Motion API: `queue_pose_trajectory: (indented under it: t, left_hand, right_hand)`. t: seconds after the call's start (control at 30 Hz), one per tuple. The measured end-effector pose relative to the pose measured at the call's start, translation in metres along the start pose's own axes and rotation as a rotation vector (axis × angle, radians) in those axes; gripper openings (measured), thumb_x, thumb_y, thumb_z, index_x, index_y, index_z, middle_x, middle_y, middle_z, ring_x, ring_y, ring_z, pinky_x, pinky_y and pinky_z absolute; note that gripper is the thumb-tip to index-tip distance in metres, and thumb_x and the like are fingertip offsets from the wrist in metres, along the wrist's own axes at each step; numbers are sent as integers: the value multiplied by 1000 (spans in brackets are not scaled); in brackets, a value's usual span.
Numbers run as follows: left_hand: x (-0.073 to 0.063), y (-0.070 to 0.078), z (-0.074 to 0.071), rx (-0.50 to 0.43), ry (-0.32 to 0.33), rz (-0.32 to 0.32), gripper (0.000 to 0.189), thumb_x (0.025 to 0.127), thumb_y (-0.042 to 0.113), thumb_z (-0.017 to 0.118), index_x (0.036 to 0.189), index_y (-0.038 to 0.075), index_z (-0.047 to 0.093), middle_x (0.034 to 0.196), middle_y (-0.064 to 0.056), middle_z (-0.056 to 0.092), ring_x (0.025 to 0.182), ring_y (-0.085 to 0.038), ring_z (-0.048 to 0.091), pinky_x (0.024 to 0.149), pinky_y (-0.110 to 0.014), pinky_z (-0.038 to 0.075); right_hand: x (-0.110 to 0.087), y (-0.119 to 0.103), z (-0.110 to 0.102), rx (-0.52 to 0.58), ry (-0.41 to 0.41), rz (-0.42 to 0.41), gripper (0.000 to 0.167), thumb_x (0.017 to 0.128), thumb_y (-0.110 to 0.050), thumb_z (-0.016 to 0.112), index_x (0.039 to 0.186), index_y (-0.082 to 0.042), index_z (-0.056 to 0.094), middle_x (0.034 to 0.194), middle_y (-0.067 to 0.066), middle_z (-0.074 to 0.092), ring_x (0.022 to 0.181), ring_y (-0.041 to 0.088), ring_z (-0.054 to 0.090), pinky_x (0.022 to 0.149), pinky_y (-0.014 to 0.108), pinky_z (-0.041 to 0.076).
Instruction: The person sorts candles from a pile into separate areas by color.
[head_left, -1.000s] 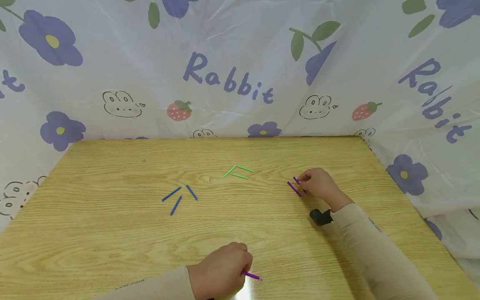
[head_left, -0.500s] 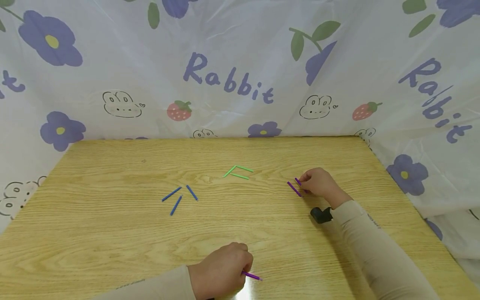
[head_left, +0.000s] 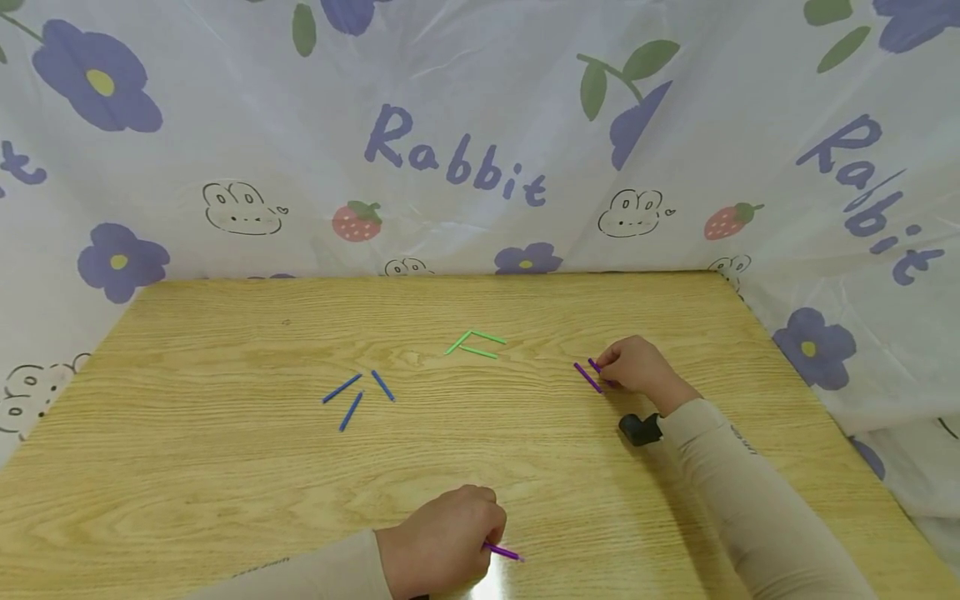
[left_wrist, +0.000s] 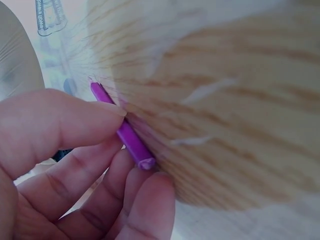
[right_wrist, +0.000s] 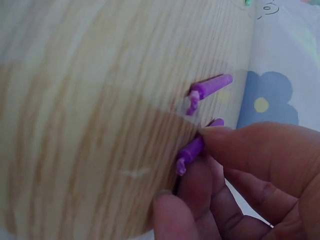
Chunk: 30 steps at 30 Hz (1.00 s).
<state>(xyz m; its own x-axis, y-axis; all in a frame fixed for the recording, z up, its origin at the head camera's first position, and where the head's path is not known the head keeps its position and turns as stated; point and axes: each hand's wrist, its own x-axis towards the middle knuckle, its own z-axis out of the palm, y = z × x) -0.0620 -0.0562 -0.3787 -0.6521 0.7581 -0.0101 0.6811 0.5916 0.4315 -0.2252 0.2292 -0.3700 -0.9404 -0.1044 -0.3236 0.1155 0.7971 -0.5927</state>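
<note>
Near the front edge my left hand (head_left: 442,542) pinches a thin purple candle (left_wrist: 132,142) between thumb and fingers; one end of it sticks out to the right in the head view. At the right my right hand (head_left: 637,367) pinches a second purple candle (right_wrist: 192,149) low at the table, its pale wick end showing in the right wrist view. Beside that one, to its left and roughly parallel, a third purple candle (head_left: 588,377) lies on the table, apart from the fingers. My right fingers partly cover the candle they hold.
Three green sticks (head_left: 480,352) lie at the back middle of the wooden table (head_left: 225,483). Three blue sticks (head_left: 382,385) lie spread out at the left. A black device (head_left: 640,429) is worn at my right wrist. Printed cloth (head_left: 450,92) stands behind the table.
The candle in my right hand has shifted very slightly toward the right and nearer to me. My left hand and the candle in it have stayed still.
</note>
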Motion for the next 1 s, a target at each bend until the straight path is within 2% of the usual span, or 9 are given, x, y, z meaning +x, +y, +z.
queue_pose_trajectory:
  t: [0.23,0.5,1.0]
  left_hand:
    - [0,0,1,11,8,14,22,64,-3,67,60,16,56,64,12,43,61,0,36,56,-12,31]
    - [0,-1,0,15,5,13,21,64,-3,67,61,16,57,64,12,44,61,0,37,57,-12,32]
    - [3,2,0,43,-8,15,21,65,-2,66,60,16,57,63,11,45,61,0,37,57,-12,33]
  right_hand:
    - [2,4,-1,7,-17,-31,15,87,-3,63,98,4,69,85,12,67,71,16,61,62,26,52]
    - [2,-1,2,-27,-16,-4,21,91,-2,57,107,7,66,89,13,68,75,16,61,65,27,53]
    - [2,1,1,-34,-14,1,19,90,-2,57,105,7,65,88,12,68,73,15,61,65,27,53]
